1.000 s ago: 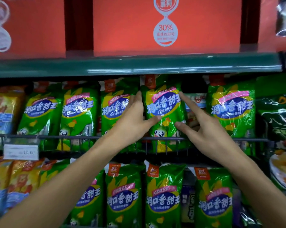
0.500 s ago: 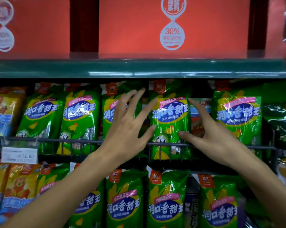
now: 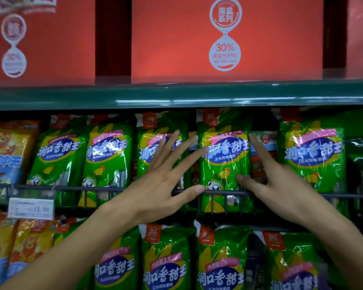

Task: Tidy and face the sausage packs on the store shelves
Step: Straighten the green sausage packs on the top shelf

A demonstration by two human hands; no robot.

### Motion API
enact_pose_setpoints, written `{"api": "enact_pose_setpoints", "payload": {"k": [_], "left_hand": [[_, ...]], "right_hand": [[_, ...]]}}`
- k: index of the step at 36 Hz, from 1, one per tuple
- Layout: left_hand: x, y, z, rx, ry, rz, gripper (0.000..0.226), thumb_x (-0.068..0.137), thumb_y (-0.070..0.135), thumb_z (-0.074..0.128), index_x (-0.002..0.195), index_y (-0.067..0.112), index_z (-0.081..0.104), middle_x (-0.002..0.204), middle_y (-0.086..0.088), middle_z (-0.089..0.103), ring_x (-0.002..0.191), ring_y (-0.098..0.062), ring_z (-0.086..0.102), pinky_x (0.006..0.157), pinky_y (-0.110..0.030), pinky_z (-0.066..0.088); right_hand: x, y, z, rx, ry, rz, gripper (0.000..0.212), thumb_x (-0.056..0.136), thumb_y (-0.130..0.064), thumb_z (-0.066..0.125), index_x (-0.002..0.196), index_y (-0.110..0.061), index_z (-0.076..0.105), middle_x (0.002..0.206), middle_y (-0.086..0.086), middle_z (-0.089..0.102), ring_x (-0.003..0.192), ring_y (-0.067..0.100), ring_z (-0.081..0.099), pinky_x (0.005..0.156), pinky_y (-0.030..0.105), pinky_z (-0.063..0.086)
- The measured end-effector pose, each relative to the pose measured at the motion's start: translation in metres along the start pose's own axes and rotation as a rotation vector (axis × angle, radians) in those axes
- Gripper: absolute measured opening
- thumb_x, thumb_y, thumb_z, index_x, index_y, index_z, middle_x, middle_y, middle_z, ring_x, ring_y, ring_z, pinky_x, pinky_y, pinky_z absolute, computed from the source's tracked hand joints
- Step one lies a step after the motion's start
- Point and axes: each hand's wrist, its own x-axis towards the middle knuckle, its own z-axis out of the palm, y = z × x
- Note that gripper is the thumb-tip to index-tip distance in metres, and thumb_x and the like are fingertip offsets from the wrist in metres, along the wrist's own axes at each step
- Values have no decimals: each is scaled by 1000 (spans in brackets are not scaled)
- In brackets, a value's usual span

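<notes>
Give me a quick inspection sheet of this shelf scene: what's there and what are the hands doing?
Surface: wire shelf rail fronting the middle row; green shelf edge above.
Job's things: green sausage packs, upright, labels forward; centre pack between both hands.
Clutter: a different, reddish pack set back in the gap right of the centre pack; orange packs at far left.
Hands: left hand open, fingers spread; right hand open, thumb at the centre pack.
Cables: nothing seen.
Surroundings: red boxes on top shelf; price tag.

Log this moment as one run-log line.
left hand: open | right hand: open | flanking green sausage pack | pack upright behind wire rail
</notes>
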Motion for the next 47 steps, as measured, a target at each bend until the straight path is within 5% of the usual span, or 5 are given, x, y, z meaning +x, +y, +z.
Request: {"api": "enact_pose_setpoints", "payload": {"k": [15, 24, 32, 40, 47], "left_hand": [[-2, -15, 3, 106, -3, -108, 70, 100, 75, 15, 159, 52, -13, 166, 20, -33, 150, -16, -40, 123, -53, -17], [-2, -15, -1, 121, -25, -49, 71, 102, 71, 19, 160, 49, -15, 166, 19, -33, 151, -15, -38, 124, -52, -17], [-12, -20, 1, 145, 57, 21, 68, 108, 64, 25, 165, 40, -2, 172, 17, -13, 159, -18, -20, 123, -47, -8], [14, -23, 2, 126, 41, -191, 68, 97, 75, 5, 157, 53, -19, 166, 23, -26, 152, -8, -34, 120, -38, -29], [1, -18, 6, 140, 120, -125, 57, 106, 53, 22, 160, 35, 26, 172, 18, -5, 159, -11, -14, 128, -48, -7]], "right_hand": [[2, -4, 5, 103, 99, -58, 82, 91, -61, 51, 156, -59, 1, 48, -3, 53, 40, 9, 48, 42, 21, 35], [-2, -5, 8, 49, 114, -16, 85, 81, -71, 42, 155, -60, 0, 64, -15, 65, 58, 7, 62, 49, 28, 46], [-5, -5, 9, 20, 154, 14, 81, 82, -74, 39, 150, -68, -3, 70, 8, 71, 59, 19, 66, 65, 48, 56], [-3, -2, 13, 15, 180, 1, 80, 81, -75, 39, 148, -71, -4, 73, 5, 71, 65, 19, 67, 69, 50, 57], [-4, -1, 14, -1, 187, -4, 79, 81, -76, 39, 146, -73, -7, 76, 4, 72, 65, 19, 66, 66, 49, 56]]}}
